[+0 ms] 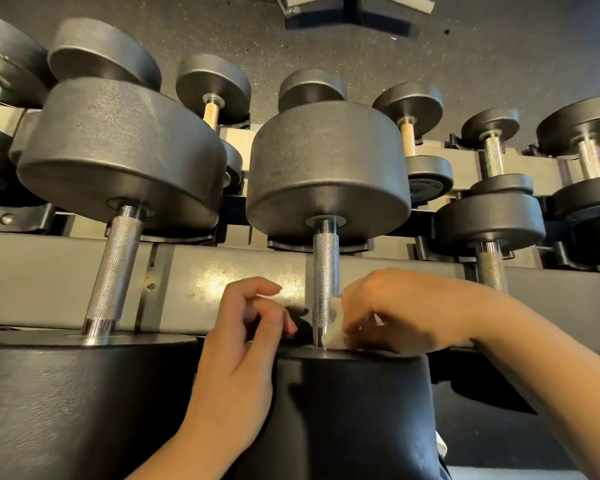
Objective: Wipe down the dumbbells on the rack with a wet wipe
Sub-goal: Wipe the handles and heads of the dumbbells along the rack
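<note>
The right hand pinches the wet wipe against the handle, touching its right side; the handle's long axis runs away from the person, across the rack rail. The left hand hovers, loosely curled, holding nothing, just left.

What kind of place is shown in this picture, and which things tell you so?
Most likely a gym's free-weight area. Rows of dumbbells with knurled metal handles sit on a tiered grey rack, above a dark speckled rubber floor. The right hand holds a wet wipe beside one handle.

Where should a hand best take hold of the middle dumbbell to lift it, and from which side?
Grip the middle dumbbell by its knurled handle, coming from the front above the rail. The bar is narrow, rough and exposed between the wide heads; the right hand holds the wipe at its lower end.
</note>
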